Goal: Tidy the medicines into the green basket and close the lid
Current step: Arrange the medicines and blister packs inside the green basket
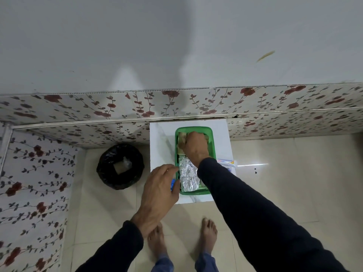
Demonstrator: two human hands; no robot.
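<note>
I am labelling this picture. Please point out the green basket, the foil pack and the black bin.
Green basket (212, 143): head view, on its right rim.
Foil pack (188, 174): head view, on the middle of the crinkled foil.
Black bin (110, 160): head view, on the black bag at its left rim.

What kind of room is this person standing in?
Probably a room in a home. The low walls wear flowered wallpaper, the floor is pale glossy tile, and the person stands barefoot. A bin with a black liner sits beside the small white table holding the green basket.
</note>
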